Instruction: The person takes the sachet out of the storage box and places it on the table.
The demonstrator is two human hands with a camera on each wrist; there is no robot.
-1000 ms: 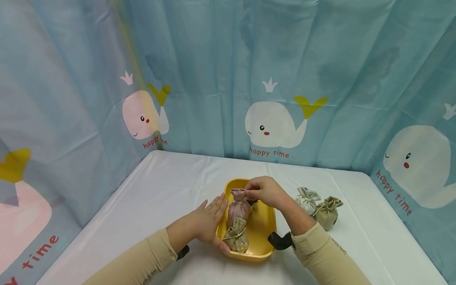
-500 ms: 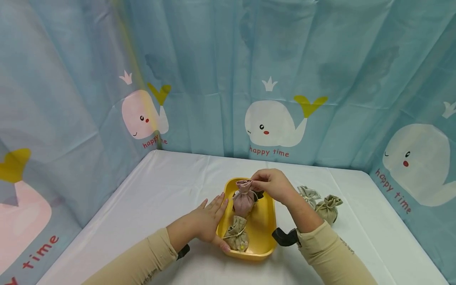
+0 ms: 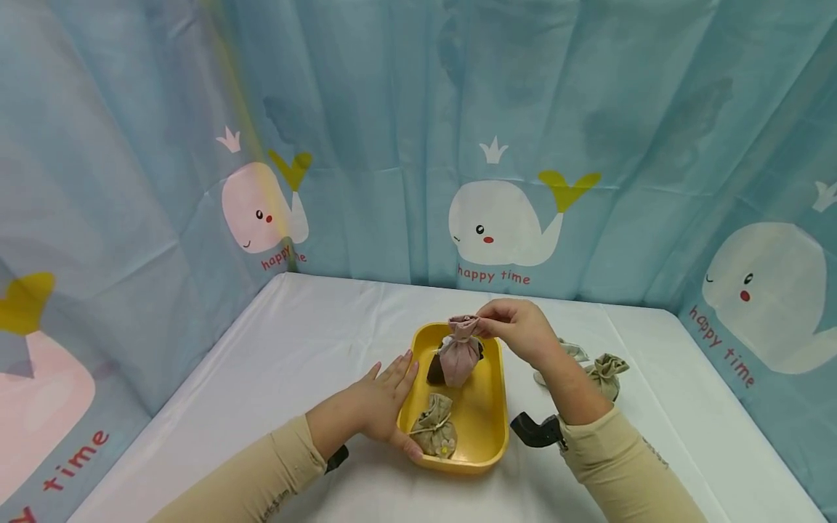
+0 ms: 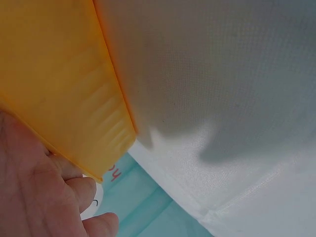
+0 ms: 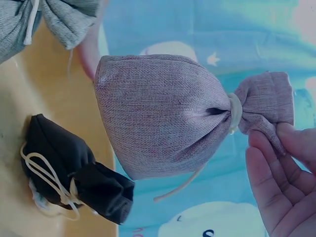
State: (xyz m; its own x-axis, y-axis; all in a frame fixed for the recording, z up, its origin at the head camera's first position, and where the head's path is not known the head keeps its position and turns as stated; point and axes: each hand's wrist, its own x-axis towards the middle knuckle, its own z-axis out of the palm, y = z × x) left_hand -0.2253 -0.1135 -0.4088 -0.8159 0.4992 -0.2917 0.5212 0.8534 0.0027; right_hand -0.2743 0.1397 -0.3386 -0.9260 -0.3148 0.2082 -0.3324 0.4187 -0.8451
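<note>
- Right hand [image 3: 519,333]: pinches the gathered top of a mauve drawstring pouch [image 3: 459,356], fingers curled on the frill above the tie cord. Right wrist view confirms it: fingertips [image 5: 281,163] grip the frill, and the pouch [image 5: 163,113] hangs free.
- Mauve pouch: held over the far half of the yellow tray [image 3: 492,428]. Whether its bottom touches the tray floor, I cannot tell.
- Black pouch [image 3: 437,369]: lies in the tray, just beside and partly behind the mauve one. In the right wrist view it [image 5: 69,168] lies on its side on the yellow floor, with a pale cord looped around its neck.
- Tan pouch [image 3: 434,434]: in the near end of the tray, tilted, with a small flower detail on its front.
- Left hand [image 3: 379,403]: fingers straight, laid flat along the tray's left wall, with the thumb against the near left corner. Nothing is gripped. The left wrist view shows the fingers [image 4: 74,197] against the tray's outer wall [image 4: 64,89].
- Two more pouches [image 3: 604,372]: on the white tablecloth [image 3: 314,341], right of the tray, partly hidden behind the right forearm.
- Backdrop: blue curtain [image 3: 392,109] printed with white whales.
</note>
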